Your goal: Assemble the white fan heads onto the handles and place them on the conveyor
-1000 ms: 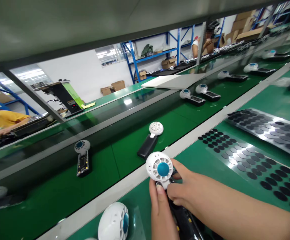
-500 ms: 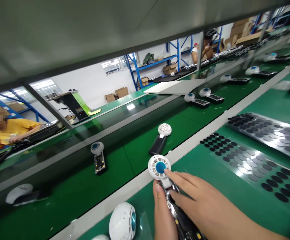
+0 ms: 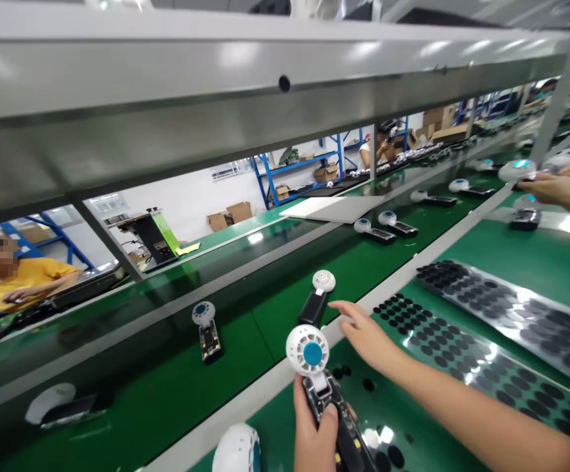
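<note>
My left hand (image 3: 314,426) is closed around the dark body of a handheld device (image 3: 313,354), its thumb lying on the exposed inside. The device has a round white vented head with a blue disc in the middle, tilted up toward me. My right hand (image 3: 368,334) is off it, fingers stretched out toward a second device (image 3: 317,298) that lies black side up on the green belt. Its fingertips are close to that body; whether they touch it I cannot tell. Another white head (image 3: 238,449) with a blue disc stands left of my left hand, cut off by the frame.
Several similar devices (image 3: 208,331) lie along the green conveyor belt (image 3: 255,354). Sheets of round black stickers (image 3: 442,334) rest on the right. A co-worker's hands (image 3: 560,190) hold a device at far right. A metal beam (image 3: 216,124) crosses above; a person in yellow (image 3: 23,282) sits across.
My right hand has left the blue disc of the held device and reached forward to the belt's edge. The view has tilted upward. A co-worker's hands have come into view at right.
</note>
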Demonstrator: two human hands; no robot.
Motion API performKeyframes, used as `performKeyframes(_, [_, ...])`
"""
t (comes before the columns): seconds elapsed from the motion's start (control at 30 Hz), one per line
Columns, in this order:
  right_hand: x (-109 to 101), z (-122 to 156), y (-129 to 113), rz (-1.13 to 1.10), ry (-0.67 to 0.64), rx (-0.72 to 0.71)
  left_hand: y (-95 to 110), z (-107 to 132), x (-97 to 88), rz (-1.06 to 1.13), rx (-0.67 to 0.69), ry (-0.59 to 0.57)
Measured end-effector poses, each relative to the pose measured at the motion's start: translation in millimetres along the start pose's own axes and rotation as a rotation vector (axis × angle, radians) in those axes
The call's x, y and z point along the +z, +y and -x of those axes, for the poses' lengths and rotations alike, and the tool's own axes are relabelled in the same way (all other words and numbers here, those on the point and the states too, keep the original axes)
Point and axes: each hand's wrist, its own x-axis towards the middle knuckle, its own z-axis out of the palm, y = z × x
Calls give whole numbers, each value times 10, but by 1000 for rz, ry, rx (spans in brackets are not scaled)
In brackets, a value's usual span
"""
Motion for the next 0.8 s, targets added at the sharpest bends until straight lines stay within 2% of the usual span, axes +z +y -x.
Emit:
performKeyframes(0.13, [397,-552,-108,115,101,169,72,-64,14,60,63,73])
performKeyframes(0.23, [608,-787,-237,145,166,293,329,-51,50,10,52,132])
performKeyframes(0.33, [637,-889,-275,109,192,353,713,-98,123,-124,-1,146])
performKeyframes(0.4, [553,-884,-237,53,188,338,960,-258,171,-170,23,94])
performKeyframes(0.53, [244,-626,-157,-87,163,220,1285,-841,177,-191,72,76])
performKeyframes(0.63, [23,-242,-205,-165,107,126,1370,-1171,175,-196,87,125])
performKeyframes(0.7, [-63,38,-272,-200,46,73,1333,-1178,251,-195,103,124])
performKeyframes(0.8, [-107,387,-330,-222,-1,-21,1144,-854,476,-160,77,-6])
